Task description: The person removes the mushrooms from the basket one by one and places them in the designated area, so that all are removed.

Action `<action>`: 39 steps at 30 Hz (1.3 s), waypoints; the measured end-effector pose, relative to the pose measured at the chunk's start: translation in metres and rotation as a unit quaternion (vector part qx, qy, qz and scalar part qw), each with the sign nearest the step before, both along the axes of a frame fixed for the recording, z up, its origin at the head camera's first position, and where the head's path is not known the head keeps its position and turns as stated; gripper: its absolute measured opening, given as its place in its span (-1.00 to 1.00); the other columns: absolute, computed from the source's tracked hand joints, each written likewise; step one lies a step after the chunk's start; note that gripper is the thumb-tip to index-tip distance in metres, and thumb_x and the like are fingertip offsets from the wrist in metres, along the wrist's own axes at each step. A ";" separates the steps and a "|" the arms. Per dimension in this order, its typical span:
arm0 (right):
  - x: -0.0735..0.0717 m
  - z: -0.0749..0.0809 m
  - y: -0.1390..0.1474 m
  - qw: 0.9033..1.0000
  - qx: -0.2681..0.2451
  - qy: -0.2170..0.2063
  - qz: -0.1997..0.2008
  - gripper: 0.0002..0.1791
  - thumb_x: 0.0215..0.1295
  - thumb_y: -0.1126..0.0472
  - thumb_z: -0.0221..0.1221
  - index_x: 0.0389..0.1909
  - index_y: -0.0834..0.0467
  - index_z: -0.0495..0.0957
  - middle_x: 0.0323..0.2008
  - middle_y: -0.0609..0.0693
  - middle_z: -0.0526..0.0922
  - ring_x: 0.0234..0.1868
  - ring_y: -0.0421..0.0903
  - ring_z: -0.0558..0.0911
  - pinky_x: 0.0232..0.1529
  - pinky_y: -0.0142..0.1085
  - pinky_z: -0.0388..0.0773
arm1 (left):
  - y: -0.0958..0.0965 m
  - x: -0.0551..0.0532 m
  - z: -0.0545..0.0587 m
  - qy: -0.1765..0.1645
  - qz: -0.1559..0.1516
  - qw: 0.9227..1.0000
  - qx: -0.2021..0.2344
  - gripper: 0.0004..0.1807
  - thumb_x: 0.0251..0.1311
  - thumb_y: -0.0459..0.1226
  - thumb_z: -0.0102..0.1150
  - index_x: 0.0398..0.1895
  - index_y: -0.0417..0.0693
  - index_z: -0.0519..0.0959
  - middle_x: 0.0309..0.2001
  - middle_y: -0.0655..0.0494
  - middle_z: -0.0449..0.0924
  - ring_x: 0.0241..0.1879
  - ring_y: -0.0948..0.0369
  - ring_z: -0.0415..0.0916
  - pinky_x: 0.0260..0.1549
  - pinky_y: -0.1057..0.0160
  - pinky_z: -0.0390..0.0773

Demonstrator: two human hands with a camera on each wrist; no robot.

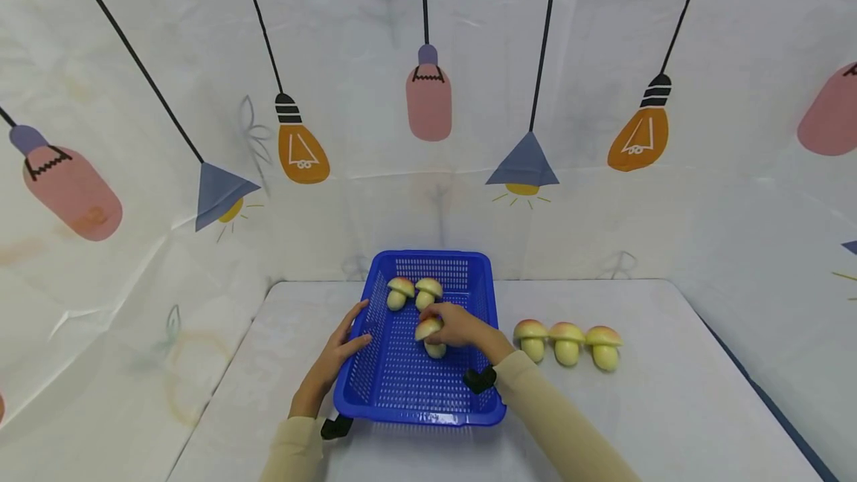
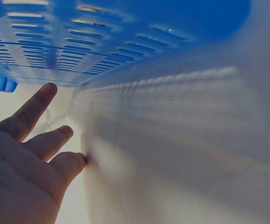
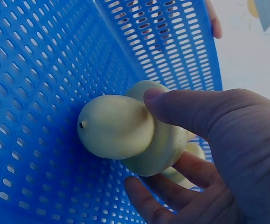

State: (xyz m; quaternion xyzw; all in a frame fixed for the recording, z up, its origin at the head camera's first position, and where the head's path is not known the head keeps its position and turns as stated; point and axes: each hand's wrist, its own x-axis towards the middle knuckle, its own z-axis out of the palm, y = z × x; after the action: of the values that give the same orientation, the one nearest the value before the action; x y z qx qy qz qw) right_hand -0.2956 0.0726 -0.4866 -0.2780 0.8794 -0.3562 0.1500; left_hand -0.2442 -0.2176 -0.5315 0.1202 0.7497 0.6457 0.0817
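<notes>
Blue plastic mesh makes up the basket (image 1: 415, 415), and near the middle of it is the mushroom (image 3: 130, 128) in my right hand (image 1: 462, 326). That hand is much the nearer: the mushroom sits at its 8 o'clock, pinched between thumb and fingers, long axis slanting from cap at 11 to stem at 5. Whether it touches the basket floor I cannot tell. My left hand (image 1: 332, 354) is well apart at 9 o'clock, fingers spread at the rim, and the mushroom lies toward 3 from there. It looks smooth and cream-yellow, with a domed, reddish-topped cap, a plump stem and a dark speck at the base. Two more mushrooms (image 1: 400, 288) lie toward 12 in the basket; three others (image 1: 566, 333) line up beyond its 3 o'clock side on the white table (image 1: 669, 407).
</notes>
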 end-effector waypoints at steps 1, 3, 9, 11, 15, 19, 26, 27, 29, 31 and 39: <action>0.000 0.000 0.000 1.000 0.000 -0.001 0.001 -0.54 0.26 0.29 0.38 0.18 0.24 0.59 0.07 0.12 0.67 -0.01 -0.02 0.62 -0.02 -0.08 0.59 | 0.000 0.000 0.000 0.001 -0.001 1.000 -0.001 -0.22 0.47 -0.19 0.04 0.67 0.23 -0.02 0.48 -0.45 0.19 0.19 -0.21 0.54 0.00 -0.05 0.66; 0.000 -0.001 0.000 1.000 0.000 -0.002 0.002 -0.54 0.26 0.29 0.38 0.18 0.24 0.59 0.08 0.12 0.67 0.00 -0.01 0.63 -0.02 -0.07 0.60 | 0.000 0.001 0.000 0.002 -0.002 1.000 0.001 -0.21 0.47 -0.19 0.04 0.68 0.20 -0.02 0.48 -0.47 0.18 0.20 -0.22 0.53 0.01 -0.08 0.65; 0.001 -0.002 0.001 1.000 -0.002 0.002 0.012 -0.55 0.27 0.31 0.38 0.18 0.26 0.59 0.08 0.12 0.67 0.01 0.00 0.62 -0.01 -0.06 0.60 | 0.001 0.001 0.000 -0.003 0.005 1.000 -0.002 -0.22 0.47 -0.18 0.04 0.67 0.26 -0.01 0.49 -0.43 0.18 0.22 -0.23 0.52 0.02 -0.04 0.65; 0.002 -0.002 0.002 1.000 -0.002 0.004 0.014 -0.56 0.27 0.32 0.37 0.17 0.25 0.59 0.07 0.12 0.67 0.01 0.00 0.62 -0.01 -0.06 0.60 | 0.002 0.002 -0.001 -0.003 0.006 1.000 -0.003 -0.22 0.47 -0.19 0.04 0.67 0.25 -0.02 0.49 -0.42 0.18 0.22 -0.22 0.52 0.01 -0.01 0.65; 0.003 -0.001 0.002 1.000 -0.001 0.009 0.013 -0.57 0.27 0.31 0.37 0.15 0.22 0.60 0.06 0.10 0.68 0.00 -0.02 0.61 -0.03 -0.10 0.60 | 0.002 0.001 -0.001 -0.001 0.008 1.000 -0.002 -0.22 0.47 -0.19 0.04 0.67 0.24 -0.02 0.48 -0.42 0.20 0.19 -0.20 0.54 -0.01 0.00 0.66; 0.004 0.000 0.003 1.000 -0.003 0.016 0.012 -0.58 0.25 0.30 0.37 0.14 0.21 0.61 0.05 0.08 0.68 -0.01 -0.04 0.61 -0.03 -0.14 0.59 | 0.001 0.001 -0.001 0.000 0.005 1.000 -0.005 -0.22 0.48 -0.17 0.04 0.67 0.26 -0.01 0.49 -0.42 0.19 0.20 -0.22 0.53 0.01 -0.06 0.65; 0.006 0.002 0.004 1.000 -0.015 0.019 0.007 -0.60 0.28 0.28 0.36 0.14 0.19 0.61 0.07 0.09 0.67 0.01 -0.04 0.60 0.00 -0.12 0.58 | 0.000 0.002 -0.001 0.000 -0.001 1.000 -0.003 -0.23 0.49 -0.18 0.02 0.68 0.22 -0.03 0.51 -0.44 0.13 0.25 -0.24 0.49 0.05 -0.11 0.63; 0.007 0.002 0.004 1.000 -0.017 0.021 0.005 -0.60 0.28 0.27 0.36 0.14 0.19 0.62 0.07 0.09 0.67 0.01 -0.04 0.60 0.00 -0.12 0.58 | 0.001 0.002 -0.002 0.000 0.001 1.000 -0.004 -0.23 0.49 -0.18 0.02 0.68 0.23 -0.02 0.51 -0.43 0.13 0.25 -0.24 0.49 0.06 -0.11 0.63; 0.007 0.003 0.004 1.000 -0.023 0.019 0.001 -0.61 0.29 0.26 0.36 0.13 0.17 0.63 0.07 0.08 0.67 0.01 -0.05 0.60 0.00 -0.12 0.59 | 0.001 0.002 -0.001 -0.001 0.003 1.000 -0.004 -0.23 0.49 -0.18 0.02 0.67 0.25 -0.02 0.51 -0.43 0.14 0.24 -0.25 0.49 0.06 -0.11 0.63; 0.008 0.004 0.004 0.999 -0.031 0.019 -0.004 -0.62 0.28 0.25 0.37 0.12 0.15 0.63 0.06 0.07 0.68 0.00 -0.06 0.60 -0.01 -0.11 0.60 | 0.001 0.002 -0.002 0.001 0.003 1.000 -0.004 -0.23 0.48 -0.18 0.03 0.67 0.25 -0.01 0.50 -0.43 0.16 0.24 -0.26 0.49 0.05 -0.11 0.63; 0.015 0.018 0.013 0.996 -0.075 0.033 -0.023 -0.58 0.23 0.24 0.33 0.13 0.13 0.63 0.07 0.07 0.69 0.04 0.01 0.64 0.00 -0.13 0.64 | 0.001 0.001 0.000 0.003 0.005 1.000 -0.006 -0.23 0.47 -0.17 0.03 0.67 0.25 -0.01 0.51 -0.43 0.15 0.24 -0.27 0.49 0.05 -0.11 0.64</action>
State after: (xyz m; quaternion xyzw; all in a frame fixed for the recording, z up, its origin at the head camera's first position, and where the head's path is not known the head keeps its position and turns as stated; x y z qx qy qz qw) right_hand -0.2803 0.0851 -0.4688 -0.2798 0.8608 -0.4151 0.0917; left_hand -0.2428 -0.2166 -0.5315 0.1175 0.7544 0.6412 0.0768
